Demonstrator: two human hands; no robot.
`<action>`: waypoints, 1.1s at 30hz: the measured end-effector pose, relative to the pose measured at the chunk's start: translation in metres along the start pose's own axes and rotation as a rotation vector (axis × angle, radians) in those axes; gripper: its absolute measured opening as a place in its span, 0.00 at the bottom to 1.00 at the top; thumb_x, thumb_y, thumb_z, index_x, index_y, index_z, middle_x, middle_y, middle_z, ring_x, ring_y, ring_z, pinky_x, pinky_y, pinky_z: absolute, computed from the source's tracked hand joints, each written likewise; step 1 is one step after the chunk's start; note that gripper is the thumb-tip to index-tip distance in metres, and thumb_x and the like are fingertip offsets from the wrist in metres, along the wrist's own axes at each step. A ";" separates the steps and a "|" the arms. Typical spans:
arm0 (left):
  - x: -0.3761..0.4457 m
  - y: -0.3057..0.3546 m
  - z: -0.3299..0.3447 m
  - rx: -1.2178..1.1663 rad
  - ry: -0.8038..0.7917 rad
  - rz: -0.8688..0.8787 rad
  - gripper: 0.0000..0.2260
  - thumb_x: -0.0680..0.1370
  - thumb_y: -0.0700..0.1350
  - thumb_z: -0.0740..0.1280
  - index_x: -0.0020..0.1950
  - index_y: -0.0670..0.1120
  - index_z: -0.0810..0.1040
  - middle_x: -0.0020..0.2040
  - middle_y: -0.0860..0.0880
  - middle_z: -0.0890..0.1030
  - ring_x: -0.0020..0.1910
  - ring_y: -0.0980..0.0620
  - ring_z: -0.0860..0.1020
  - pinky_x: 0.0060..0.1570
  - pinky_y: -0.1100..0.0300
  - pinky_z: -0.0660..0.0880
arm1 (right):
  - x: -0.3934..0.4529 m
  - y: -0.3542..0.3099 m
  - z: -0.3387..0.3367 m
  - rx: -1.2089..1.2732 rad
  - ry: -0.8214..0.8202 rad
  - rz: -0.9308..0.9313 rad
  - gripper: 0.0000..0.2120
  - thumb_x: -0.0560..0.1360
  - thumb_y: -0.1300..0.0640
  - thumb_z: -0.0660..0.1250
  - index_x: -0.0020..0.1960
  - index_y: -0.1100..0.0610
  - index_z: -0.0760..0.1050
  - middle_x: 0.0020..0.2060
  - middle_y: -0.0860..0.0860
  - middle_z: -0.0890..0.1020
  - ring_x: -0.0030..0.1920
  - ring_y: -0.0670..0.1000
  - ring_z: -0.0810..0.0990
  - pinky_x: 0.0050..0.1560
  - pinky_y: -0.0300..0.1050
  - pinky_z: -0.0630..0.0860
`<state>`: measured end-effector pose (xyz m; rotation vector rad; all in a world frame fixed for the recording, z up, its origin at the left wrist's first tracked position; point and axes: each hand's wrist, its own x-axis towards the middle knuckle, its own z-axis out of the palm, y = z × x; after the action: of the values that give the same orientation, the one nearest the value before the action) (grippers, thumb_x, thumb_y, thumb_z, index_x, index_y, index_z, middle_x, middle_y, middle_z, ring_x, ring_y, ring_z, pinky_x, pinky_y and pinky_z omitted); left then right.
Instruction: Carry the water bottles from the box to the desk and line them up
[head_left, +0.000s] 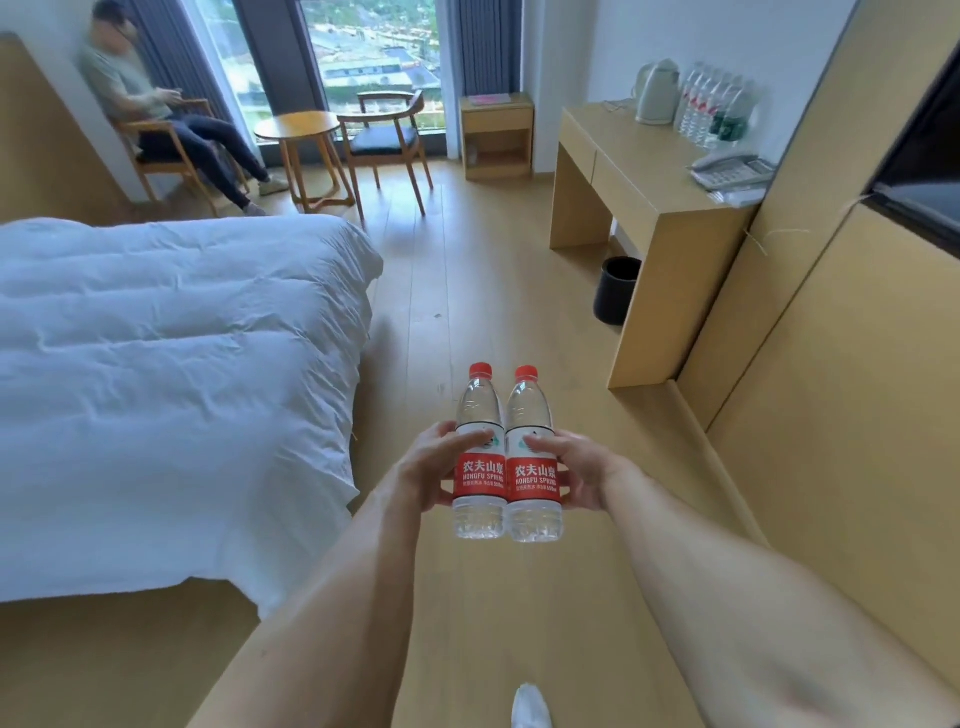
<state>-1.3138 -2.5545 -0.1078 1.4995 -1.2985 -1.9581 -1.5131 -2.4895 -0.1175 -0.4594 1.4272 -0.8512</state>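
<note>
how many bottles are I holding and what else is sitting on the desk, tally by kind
held bottles: 2, left bottle in the left hand, right bottle in the right hand
kettle: 1
telephone: 1
desk bottles: blurred row, uncountable
total countable: 4

The far bottles (714, 106) on the desk (644, 171) blur together, perhaps seven.

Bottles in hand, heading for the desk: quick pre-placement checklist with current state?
1. Left hand grip on the left bottle: ok, fingers wrapped around the label.
2. Right hand grip on the right bottle: ok.
3. Both upright, caps on: ok.
4. Floor path to the desk: ok, nothing lying in the way.
5. Free desk surface in front of the bottle row: ok.
6. Row straightness: cannot tell, blurred.
</note>
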 end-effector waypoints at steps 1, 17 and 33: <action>0.011 0.009 0.000 -0.007 0.007 -0.001 0.27 0.74 0.50 0.77 0.69 0.50 0.71 0.57 0.41 0.83 0.54 0.42 0.84 0.54 0.37 0.80 | 0.010 -0.012 -0.003 -0.005 -0.005 0.003 0.19 0.73 0.51 0.76 0.61 0.51 0.76 0.55 0.57 0.84 0.53 0.59 0.84 0.45 0.55 0.82; 0.242 0.146 -0.010 0.028 -0.106 0.007 0.24 0.73 0.50 0.77 0.66 0.51 0.73 0.55 0.41 0.84 0.51 0.42 0.84 0.50 0.39 0.82 | 0.185 -0.170 -0.058 0.020 0.103 -0.034 0.22 0.72 0.49 0.76 0.64 0.50 0.75 0.55 0.56 0.84 0.53 0.58 0.84 0.44 0.55 0.82; 0.479 0.329 -0.059 0.108 -0.241 0.008 0.25 0.65 0.53 0.79 0.60 0.53 0.77 0.45 0.45 0.87 0.43 0.46 0.87 0.42 0.45 0.83 | 0.369 -0.366 -0.072 0.149 0.257 -0.045 0.18 0.74 0.50 0.74 0.61 0.51 0.76 0.56 0.57 0.83 0.55 0.58 0.83 0.46 0.54 0.81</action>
<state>-1.5214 -3.1008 -0.1125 1.3336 -1.5279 -2.1469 -1.6942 -2.9814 -0.1035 -0.2764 1.5788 -1.0739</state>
